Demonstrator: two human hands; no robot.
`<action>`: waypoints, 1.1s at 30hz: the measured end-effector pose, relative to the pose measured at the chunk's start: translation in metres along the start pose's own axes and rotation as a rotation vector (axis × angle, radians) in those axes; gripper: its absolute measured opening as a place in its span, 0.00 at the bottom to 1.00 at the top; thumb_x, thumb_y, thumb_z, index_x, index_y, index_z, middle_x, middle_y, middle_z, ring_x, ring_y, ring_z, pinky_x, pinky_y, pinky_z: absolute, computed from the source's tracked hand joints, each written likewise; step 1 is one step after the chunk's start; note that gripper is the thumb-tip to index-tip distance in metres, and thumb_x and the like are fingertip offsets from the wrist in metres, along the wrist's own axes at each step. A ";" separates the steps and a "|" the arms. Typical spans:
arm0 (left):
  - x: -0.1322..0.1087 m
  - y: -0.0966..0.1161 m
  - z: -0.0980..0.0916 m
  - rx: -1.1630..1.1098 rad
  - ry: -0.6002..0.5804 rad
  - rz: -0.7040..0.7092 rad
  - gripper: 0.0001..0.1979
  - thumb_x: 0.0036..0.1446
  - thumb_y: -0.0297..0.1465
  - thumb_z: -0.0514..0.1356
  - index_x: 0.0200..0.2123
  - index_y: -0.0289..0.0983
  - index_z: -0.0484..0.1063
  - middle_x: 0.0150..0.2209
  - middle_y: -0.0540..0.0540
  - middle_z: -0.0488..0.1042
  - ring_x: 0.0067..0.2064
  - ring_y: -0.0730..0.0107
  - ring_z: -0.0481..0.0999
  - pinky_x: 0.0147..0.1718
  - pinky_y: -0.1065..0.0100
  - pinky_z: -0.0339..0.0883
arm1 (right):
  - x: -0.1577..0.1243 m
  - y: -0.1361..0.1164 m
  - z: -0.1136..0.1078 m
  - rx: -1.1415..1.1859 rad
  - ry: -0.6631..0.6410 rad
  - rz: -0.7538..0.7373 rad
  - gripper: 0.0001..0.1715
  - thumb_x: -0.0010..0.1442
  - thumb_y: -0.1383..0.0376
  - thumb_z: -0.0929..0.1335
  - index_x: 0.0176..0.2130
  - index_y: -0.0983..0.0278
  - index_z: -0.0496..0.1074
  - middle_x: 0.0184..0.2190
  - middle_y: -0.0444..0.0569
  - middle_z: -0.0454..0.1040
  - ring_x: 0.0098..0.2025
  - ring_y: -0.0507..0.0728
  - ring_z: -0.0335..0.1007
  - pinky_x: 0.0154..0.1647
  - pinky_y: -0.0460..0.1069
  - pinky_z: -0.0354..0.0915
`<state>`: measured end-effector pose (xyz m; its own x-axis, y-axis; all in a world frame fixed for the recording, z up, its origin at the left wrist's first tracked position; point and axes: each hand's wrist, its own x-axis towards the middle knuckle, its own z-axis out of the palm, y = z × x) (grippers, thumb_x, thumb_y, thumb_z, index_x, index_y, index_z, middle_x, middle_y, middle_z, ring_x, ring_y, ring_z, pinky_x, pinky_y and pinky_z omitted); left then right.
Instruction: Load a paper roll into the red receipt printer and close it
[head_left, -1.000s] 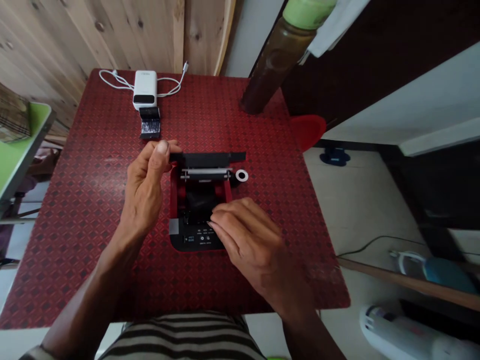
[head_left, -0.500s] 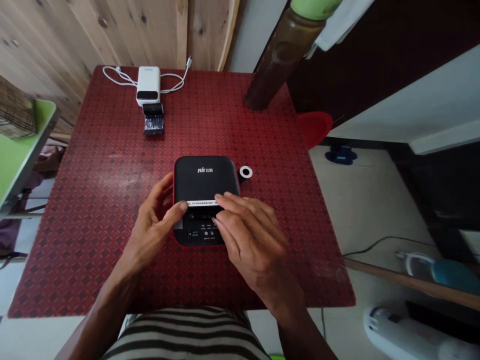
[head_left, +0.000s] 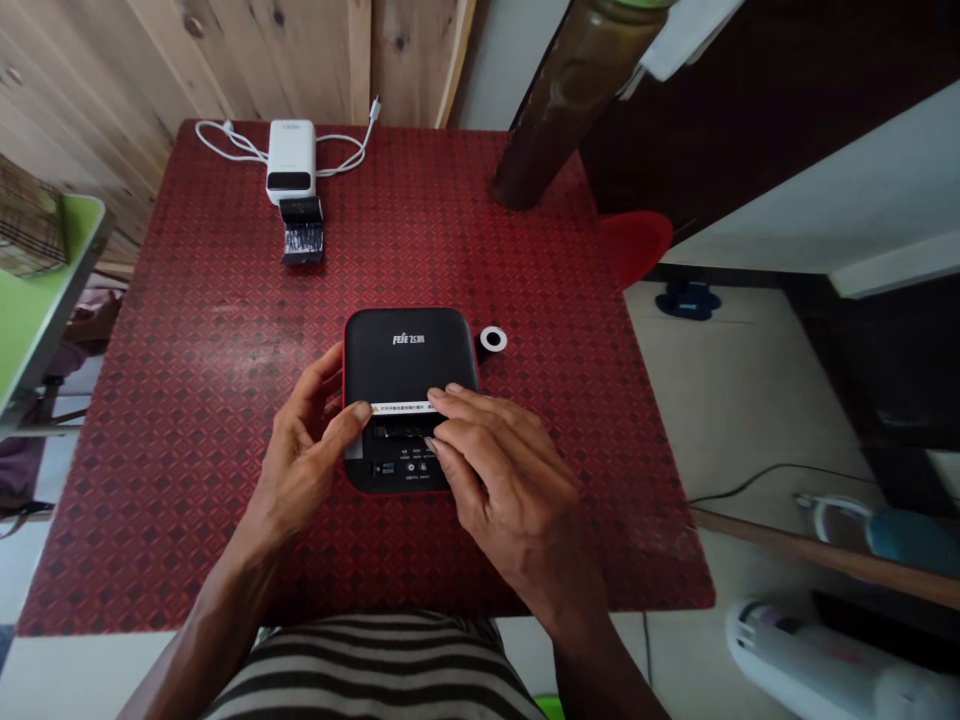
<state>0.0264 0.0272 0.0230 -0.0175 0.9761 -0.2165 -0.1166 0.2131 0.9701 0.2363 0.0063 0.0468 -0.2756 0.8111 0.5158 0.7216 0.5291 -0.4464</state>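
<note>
A black, square receipt printer [head_left: 409,365] with rounded corners and a red side edge lies flat on the table in front of me. A white warning strip crosses it above a narrow dark slot and small icons. My left hand [head_left: 309,445] grips its left side, thumb on the top by the strip's left end, fingers down along the edge. Bent over the front right part is my right hand [head_left: 510,460], its fingertips on the strip and its thumb at the slot; it covers that corner. Touching or just beside the right side stands a small black roll with a white core [head_left: 493,340].
The red patterned table [head_left: 225,480] holds a white power-bank-like device [head_left: 291,155] with a white cable [head_left: 341,160] and a curled black strip [head_left: 302,232]. A tall brown bottle [head_left: 551,90] stands back right. A red stool [head_left: 637,245] is beyond the right edge.
The view has shifted slightly, so the things at the back sit a little higher. Both hands keep nearly the same hold on the printer.
</note>
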 end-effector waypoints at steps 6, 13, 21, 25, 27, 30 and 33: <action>-0.010 -0.003 -0.004 -0.002 0.016 -0.015 0.32 0.69 0.46 0.73 0.72 0.47 0.76 0.73 0.42 0.78 0.73 0.43 0.78 0.72 0.45 0.73 | -0.014 -0.001 -0.004 0.071 0.079 0.011 0.17 0.76 0.72 0.74 0.61 0.66 0.75 0.57 0.59 0.88 0.65 0.62 0.84 0.68 0.59 0.79; -0.030 -0.005 -0.018 0.007 -0.036 -0.044 0.30 0.70 0.41 0.72 0.73 0.54 0.77 0.72 0.46 0.79 0.65 0.48 0.84 0.63 0.52 0.80 | -0.060 0.000 0.003 0.080 0.179 0.356 0.26 0.78 0.59 0.73 0.69 0.59 0.72 0.59 0.57 0.86 0.58 0.64 0.87 0.57 0.60 0.85; -0.024 -0.006 -0.015 -0.020 -0.011 -0.047 0.27 0.69 0.39 0.72 0.70 0.52 0.79 0.70 0.47 0.79 0.59 0.52 0.83 0.61 0.54 0.78 | -0.072 -0.005 0.017 0.077 0.087 0.362 0.28 0.81 0.51 0.69 0.72 0.58 0.67 0.57 0.58 0.85 0.55 0.65 0.87 0.52 0.60 0.86; -0.027 -0.005 -0.008 -0.053 0.032 -0.072 0.28 0.68 0.39 0.72 0.70 0.51 0.79 0.69 0.47 0.80 0.64 0.50 0.81 0.66 0.51 0.74 | -0.071 -0.002 0.018 0.073 0.079 0.362 0.28 0.81 0.49 0.68 0.71 0.59 0.67 0.56 0.58 0.85 0.54 0.65 0.87 0.51 0.61 0.86; -0.028 -0.005 -0.005 -0.067 0.054 -0.080 0.29 0.68 0.40 0.73 0.70 0.50 0.79 0.69 0.46 0.80 0.66 0.48 0.80 0.69 0.48 0.72 | -0.070 0.000 0.018 0.072 0.072 0.350 0.28 0.82 0.49 0.67 0.70 0.59 0.67 0.56 0.58 0.85 0.53 0.65 0.88 0.51 0.60 0.86; -0.028 -0.004 -0.001 -0.089 0.077 -0.078 0.29 0.67 0.39 0.73 0.69 0.49 0.80 0.68 0.45 0.81 0.69 0.46 0.79 0.72 0.44 0.70 | -0.068 0.000 0.017 0.066 0.082 0.334 0.27 0.81 0.48 0.68 0.69 0.59 0.67 0.54 0.58 0.85 0.52 0.64 0.88 0.51 0.58 0.86; -0.027 -0.004 0.001 -0.105 0.080 -0.055 0.28 0.67 0.38 0.73 0.69 0.49 0.80 0.69 0.45 0.81 0.71 0.46 0.78 0.73 0.45 0.69 | -0.065 0.000 0.017 0.081 0.084 0.334 0.26 0.82 0.48 0.68 0.68 0.59 0.68 0.54 0.57 0.85 0.52 0.62 0.88 0.50 0.56 0.86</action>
<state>0.0284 0.0000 0.0252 -0.0867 0.9557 -0.2811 -0.2230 0.2564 0.9405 0.2432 -0.0423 0.0014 0.0222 0.9213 0.3883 0.7094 0.2592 -0.6555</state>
